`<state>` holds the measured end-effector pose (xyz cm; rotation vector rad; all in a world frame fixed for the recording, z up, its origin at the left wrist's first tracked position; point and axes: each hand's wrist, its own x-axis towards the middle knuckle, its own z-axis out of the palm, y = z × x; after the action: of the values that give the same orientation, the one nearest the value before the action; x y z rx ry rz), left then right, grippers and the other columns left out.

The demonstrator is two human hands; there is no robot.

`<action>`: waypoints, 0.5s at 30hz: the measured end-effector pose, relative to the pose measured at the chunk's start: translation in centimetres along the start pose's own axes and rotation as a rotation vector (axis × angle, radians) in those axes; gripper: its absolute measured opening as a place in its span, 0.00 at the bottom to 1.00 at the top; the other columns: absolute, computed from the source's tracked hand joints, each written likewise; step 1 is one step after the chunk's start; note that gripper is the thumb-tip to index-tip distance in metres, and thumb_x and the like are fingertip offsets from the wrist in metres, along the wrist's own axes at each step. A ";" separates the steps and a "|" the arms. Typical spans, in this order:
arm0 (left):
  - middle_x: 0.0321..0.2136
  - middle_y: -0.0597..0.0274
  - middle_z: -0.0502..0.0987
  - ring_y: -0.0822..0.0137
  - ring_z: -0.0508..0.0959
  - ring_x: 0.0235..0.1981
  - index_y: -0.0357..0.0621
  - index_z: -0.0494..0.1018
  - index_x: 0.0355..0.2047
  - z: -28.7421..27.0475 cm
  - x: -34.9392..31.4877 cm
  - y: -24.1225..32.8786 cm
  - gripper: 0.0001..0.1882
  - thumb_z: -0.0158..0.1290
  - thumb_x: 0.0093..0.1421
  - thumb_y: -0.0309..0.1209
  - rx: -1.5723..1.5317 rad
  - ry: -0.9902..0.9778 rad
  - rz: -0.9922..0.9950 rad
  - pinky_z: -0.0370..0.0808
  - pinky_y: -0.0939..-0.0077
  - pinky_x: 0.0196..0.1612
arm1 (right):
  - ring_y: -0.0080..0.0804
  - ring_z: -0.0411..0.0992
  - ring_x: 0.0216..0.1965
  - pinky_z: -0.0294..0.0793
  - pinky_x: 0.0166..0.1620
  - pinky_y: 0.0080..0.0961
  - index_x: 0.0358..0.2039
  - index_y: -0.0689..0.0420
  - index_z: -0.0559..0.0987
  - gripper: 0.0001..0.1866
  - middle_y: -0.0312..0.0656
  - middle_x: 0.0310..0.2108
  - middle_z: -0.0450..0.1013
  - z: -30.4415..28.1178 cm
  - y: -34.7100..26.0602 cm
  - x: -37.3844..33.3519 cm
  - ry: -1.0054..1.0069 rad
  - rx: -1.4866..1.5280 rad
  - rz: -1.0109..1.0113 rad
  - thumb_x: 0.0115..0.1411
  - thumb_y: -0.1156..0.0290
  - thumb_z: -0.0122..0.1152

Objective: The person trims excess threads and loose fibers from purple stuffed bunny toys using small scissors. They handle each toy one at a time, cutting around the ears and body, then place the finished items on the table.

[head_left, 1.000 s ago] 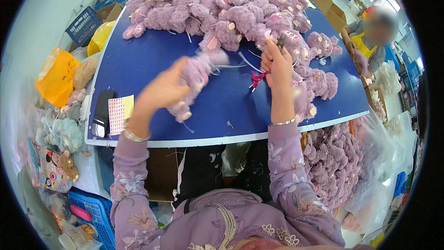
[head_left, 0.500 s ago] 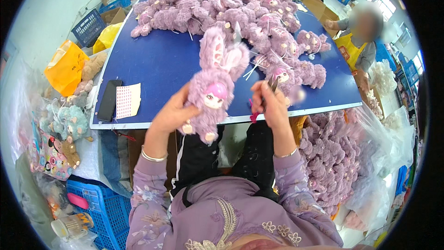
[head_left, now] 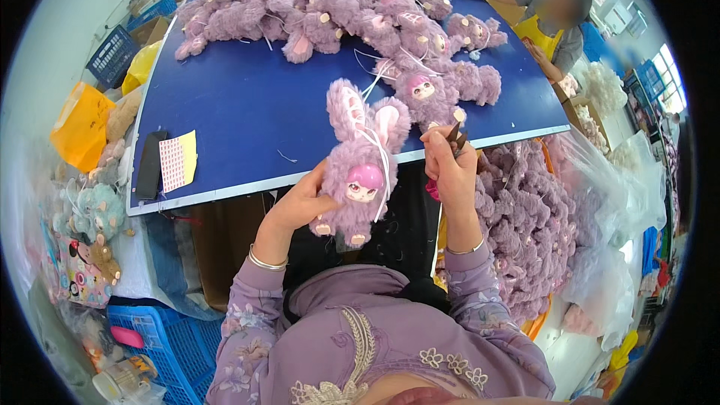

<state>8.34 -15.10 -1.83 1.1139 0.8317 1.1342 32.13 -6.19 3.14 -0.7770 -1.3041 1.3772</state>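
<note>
My left hand (head_left: 304, 199) is closed around the body of a fluffy purple plush rabbit (head_left: 345, 157), held upright over the table's near edge. The rabbit has long ears, a smooth doll face and a pink fringe. A white string (head_left: 384, 169) loops between its ears and hangs down past its face. To the right, my right hand (head_left: 454, 172) is closed on a small dark pair of thread snips (head_left: 455, 137), the blades pointing up. Something bright pink (head_left: 433, 189) dangles below those fingers. Just beyond lies another plush rabbit (head_left: 431, 94), face up.
A large heap of purple plush rabbits (head_left: 315, 4) covers the far side of the blue table (head_left: 225, 112). At its left lie a black phone (head_left: 151, 165) and a sticker sheet (head_left: 178, 161). More plush toys (head_left: 517, 217) fill a bag below right. A co-worker (head_left: 551, 30) stands at the right.
The white string now hangs down in front of the held rabbit; before, strings stuck out beside its ears. The view has shifted, and the co-worker's arm now reaches toward the heap.
</note>
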 end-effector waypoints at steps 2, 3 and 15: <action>0.58 0.58 0.64 0.67 0.64 0.59 0.37 0.51 0.65 0.2 0.3 -0.5 0.42 0.52 0.49 0.17 0.018 -0.032 -0.012 0.58 0.71 0.62 | 0.11 0.50 0.14 0.47 0.17 0.13 0.34 0.62 0.74 0.09 0.26 0.14 0.56 -0.5 0.4 -0.6 0.014 -0.038 0.056 0.65 0.70 0.51; 0.58 0.58 0.64 0.68 0.64 0.59 0.37 0.50 0.65 0.3 0.5 -0.8 0.42 0.52 0.49 0.17 0.029 -0.047 -0.019 0.58 0.71 0.62 | 0.11 0.52 0.15 0.50 0.17 0.12 0.37 0.62 0.74 0.08 0.28 0.17 0.60 -1.2 0.9 -0.8 -0.008 -0.093 0.097 0.64 0.70 0.52; 0.59 0.58 0.62 0.68 0.63 0.59 0.37 0.49 0.65 4.6 4.4 -2.0 0.41 0.56 0.54 0.23 0.126 -0.281 -0.115 0.60 0.71 0.61 | 0.30 0.71 0.45 0.70 0.49 0.25 0.51 0.65 0.67 0.40 0.46 0.44 0.72 -2.3 2.1 -4.6 -0.174 -0.348 0.075 0.39 0.65 0.77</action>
<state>14.29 -12.07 -2.40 1.2788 0.7426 0.8155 34.91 -9.64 -0.19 -0.9624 -1.6948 1.3158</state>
